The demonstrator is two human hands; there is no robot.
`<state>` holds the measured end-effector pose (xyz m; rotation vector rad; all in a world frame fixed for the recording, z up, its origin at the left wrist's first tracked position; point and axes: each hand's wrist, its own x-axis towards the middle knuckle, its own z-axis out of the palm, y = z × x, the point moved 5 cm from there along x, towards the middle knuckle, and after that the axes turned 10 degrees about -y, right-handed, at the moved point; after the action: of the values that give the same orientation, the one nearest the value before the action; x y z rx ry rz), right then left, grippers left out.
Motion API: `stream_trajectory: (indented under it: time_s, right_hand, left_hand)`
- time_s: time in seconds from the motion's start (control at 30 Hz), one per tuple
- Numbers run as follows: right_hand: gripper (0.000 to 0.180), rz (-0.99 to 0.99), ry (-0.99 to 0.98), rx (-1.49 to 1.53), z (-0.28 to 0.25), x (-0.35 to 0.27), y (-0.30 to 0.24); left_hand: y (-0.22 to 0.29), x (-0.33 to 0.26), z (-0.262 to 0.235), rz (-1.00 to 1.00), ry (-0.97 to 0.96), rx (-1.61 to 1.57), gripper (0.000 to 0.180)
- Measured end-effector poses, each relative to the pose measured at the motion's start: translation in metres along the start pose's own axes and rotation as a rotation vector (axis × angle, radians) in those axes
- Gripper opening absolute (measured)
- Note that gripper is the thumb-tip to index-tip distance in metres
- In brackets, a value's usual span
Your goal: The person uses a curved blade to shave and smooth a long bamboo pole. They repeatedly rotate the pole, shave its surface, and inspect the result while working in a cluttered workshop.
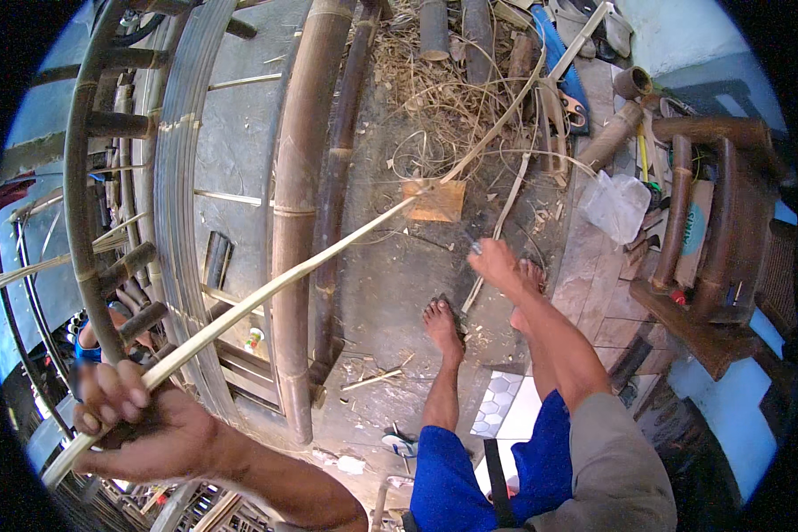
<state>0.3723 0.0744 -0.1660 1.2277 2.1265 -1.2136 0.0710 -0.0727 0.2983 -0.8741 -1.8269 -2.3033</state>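
A long pale bamboo strip (279, 282) runs slantwise from the lower left to the upper right. Near its lower end my left hand (151, 417) is closed around it, with the fingers wrapped over the top. Farther along, the strip passes over a small orange-brown flat piece (442, 202) on the floor. My right hand (498, 264) is closed in a fist on a knife-like tool (476, 246); its metal collar shows at the fist, and its thin blade is blurred, pointing toward the orange-brown piece. Most of the handle is hidden by the fingers.
Thick bamboo poles (297, 204) and a bamboo frame (84, 177) stand at the left. Shavings (408, 71) heap at the back, beside a blue handsaw (563, 66). A clear plastic bag (614, 208) and a dark bamboo chair (718, 222) are at the right.
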Motion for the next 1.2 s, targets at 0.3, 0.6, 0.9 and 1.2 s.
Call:
stream_trajectory:
  time_s: [0.3,0.6,0.9,1.2]
  right_hand:
    - [0.033,-0.483,0.003,0.201,-0.097,-0.135,-0.175]
    - [0.030,-0.320,0.003,0.153,-0.032,-0.060,-0.108]
    - [0.034,0.028,-0.085,-0.020,0.042,0.090,0.035]
    - [0.035,0.133,-0.192,-0.059,0.034,0.062,0.064]
  left_hand:
    - [0.002,-0.005,0.048,-0.039,-0.305,-0.191,0.056]
    - [-0.001,0.005,0.031,0.022,-0.185,-0.042,0.055]
    - [0.002,0.035,-0.017,-0.146,-0.404,-0.141,0.046]
    - [0.009,0.020,-0.026,0.089,-0.084,0.369,0.042]
